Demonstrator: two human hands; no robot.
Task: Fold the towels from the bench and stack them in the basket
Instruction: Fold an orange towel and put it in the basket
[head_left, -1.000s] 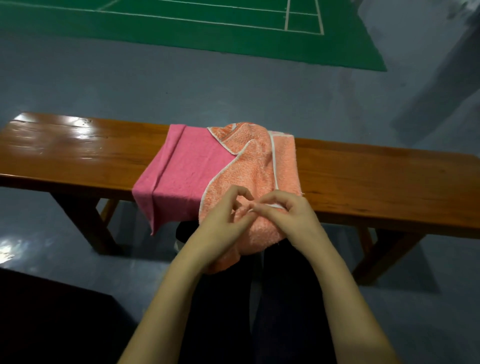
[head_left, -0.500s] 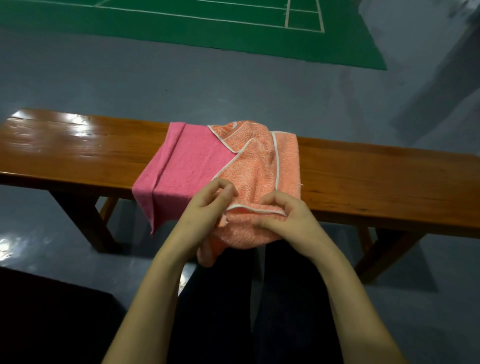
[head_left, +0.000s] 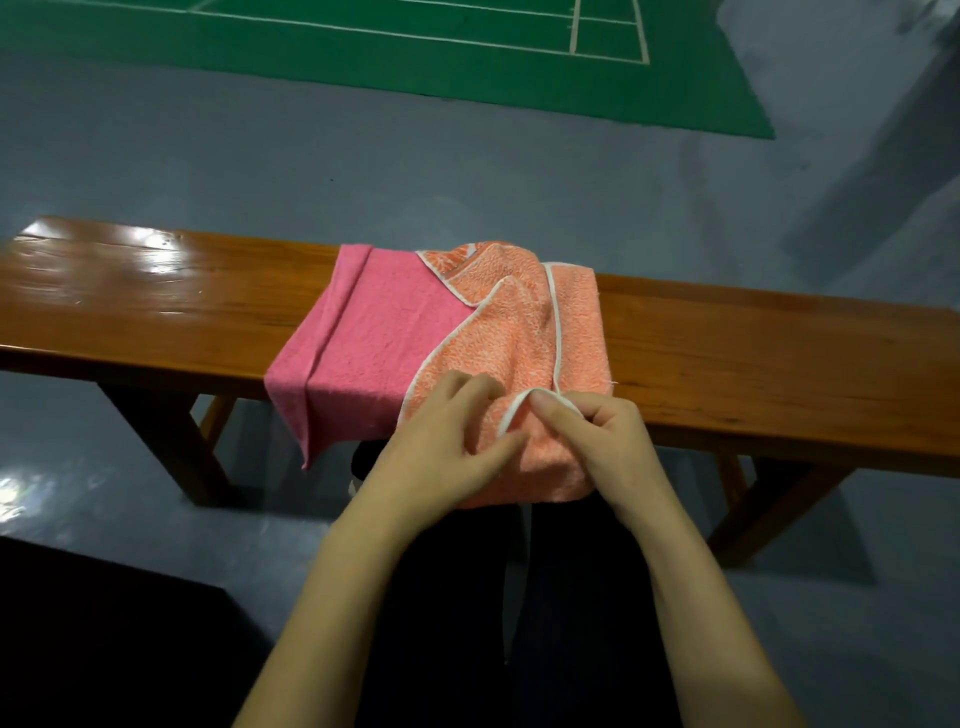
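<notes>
An orange towel (head_left: 519, 332) with white trim lies rumpled on the wooden bench (head_left: 156, 312) and hangs over its near edge. It overlaps the right part of a pink towel (head_left: 384, 343), which is spread flat beside it. My right hand (head_left: 608, 441) pinches a fold of the white-trimmed edge at the bench's near edge. My left hand (head_left: 441, 457) lies just to its left on the orange cloth, fingers bent into it and thumb by the trim. No basket is in view.
The bench runs across the whole view, with bare wood on both sides of the towels. My dark-trousered legs are below the hands. A dark shape (head_left: 104, 649) fills the lower left floor. A green court mat (head_left: 415, 57) lies far behind.
Both hands have shifted along the orange towel's trimmed edge. The right hand now lifts a small fold of the trim, and the left hand has come closer to it.
</notes>
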